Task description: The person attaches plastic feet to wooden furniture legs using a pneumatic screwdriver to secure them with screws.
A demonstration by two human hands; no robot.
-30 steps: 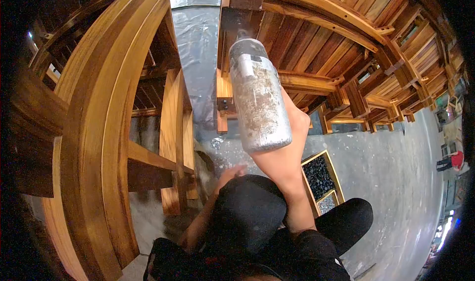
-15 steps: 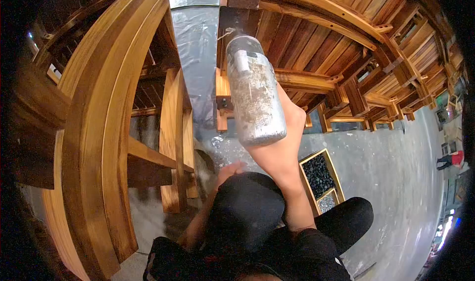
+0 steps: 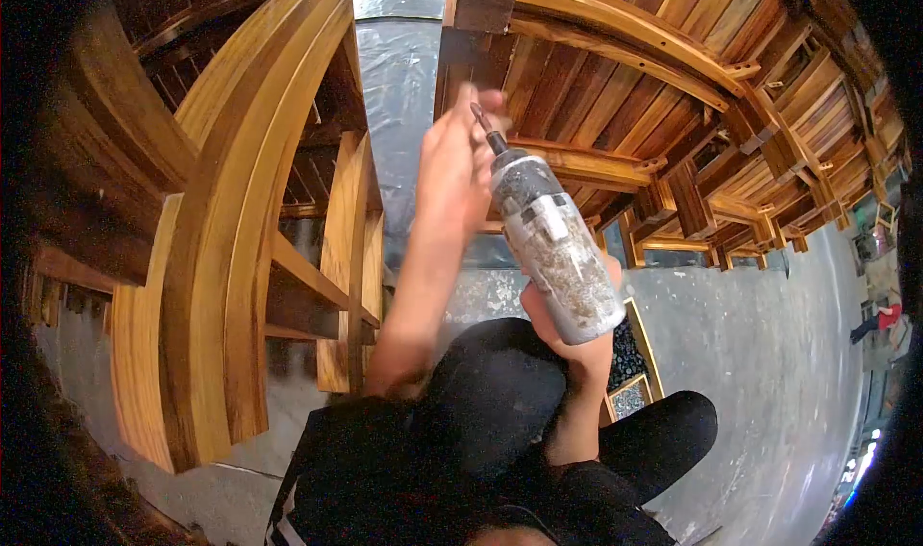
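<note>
My right hand point(image 3: 541, 317) is closed round a worn, silver-grey power screwdriver point(image 3: 567, 258), its body hiding most of the fingers. A bit point(image 3: 482, 117) sticks out of the nose, pointing up and to the left. Raised beside the bit, my left hand point(image 3: 457, 157) is close to the slatted wooden piece point(image 3: 567, 89). Motion smears its fingers, and I cannot make out anything in them. The dark wooden leg point(image 3: 481, 8) of that piece rises just beyond the fingertips.
A large curved wooden frame point(image 3: 207, 248) stands at my left. More slatted wooden pieces point(image 3: 711, 195) line up to the right. On the floor, partly behind my right arm, a wooden box point(image 3: 649, 349) holds small black parts and shiny ones. A person in red point(image 3: 886, 313) is far right.
The power screwdriver has come back down and to the right, away from the wooden piece, and its bit now shows. My left hand has risen from beside my knee to near the bit.
</note>
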